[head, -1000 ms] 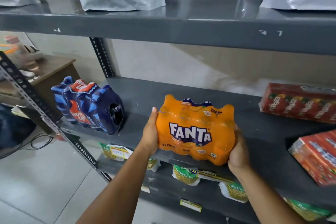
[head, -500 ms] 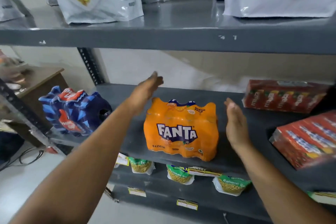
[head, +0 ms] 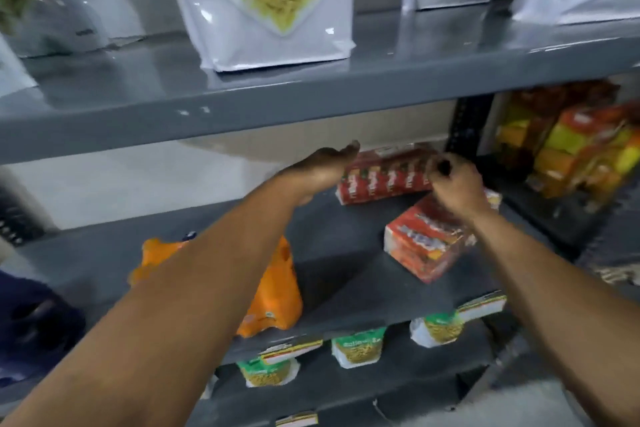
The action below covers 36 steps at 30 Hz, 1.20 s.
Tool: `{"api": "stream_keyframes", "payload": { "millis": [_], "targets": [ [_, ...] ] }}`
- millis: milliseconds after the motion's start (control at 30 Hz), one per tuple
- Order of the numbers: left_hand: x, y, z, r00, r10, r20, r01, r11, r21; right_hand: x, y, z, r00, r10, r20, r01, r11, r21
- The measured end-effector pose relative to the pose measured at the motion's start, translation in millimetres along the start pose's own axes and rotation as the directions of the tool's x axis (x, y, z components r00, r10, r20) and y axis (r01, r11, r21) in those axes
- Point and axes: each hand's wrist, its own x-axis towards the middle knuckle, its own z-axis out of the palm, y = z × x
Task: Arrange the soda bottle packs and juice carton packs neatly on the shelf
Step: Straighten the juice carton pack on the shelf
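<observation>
Two hands reach the red plastic-wrapped juice carton packs (head: 427, 244) at centre right on the grey metal shelf (head: 346, 274): left hand (head: 320, 168) open, right hand (head: 453, 184) curled, grip unclear; next, probably square the skewed pack.

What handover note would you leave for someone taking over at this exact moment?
Left hand: open, holding nothing, reaching toward the back juice carton pack.
Right hand: fingers curled, above the skewed front juice carton pack; grip unclear.
Done: orange soda pack stands on the middle shelf.
Left: straighten both carton packs.
</observation>
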Motion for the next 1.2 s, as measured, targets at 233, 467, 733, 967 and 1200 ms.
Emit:
{"api": "stream_keyframes", "payload": {
  "millis": [233,467,733,967,1200],
  "targets": [
    [21,-17,125,0.977,-0.184,-0.108,0.123,0.901,-0.417,33,118,-44,0.936,0.302,0.18,-0.296,0.953,-0.058],
    [-38,-56,250,0.92,-0.196,-0.339,0.048,0.916,-0.399,16,164,-42,0.889,0.303,0.343,-0.413,0.855,0.315],
    [-33,-57,263,0.878,-0.124,-0.463,0.035,0.98,-0.197,12,163,-32,0.923,0.211,0.322,-0.343,0.831,0.438],
    [-26,-54,245,0.851,-0.185,-0.492,0.096,0.975,-0.201,23,147,-39,0.955,0.159,0.251,-0.215,0.953,0.212],
    [4,-47,179,0.803,-0.376,-0.463,0.272,0.922,-0.277,60,95,-44,0.921,0.212,0.328,-0.185,0.977,-0.109]
  ]
}}
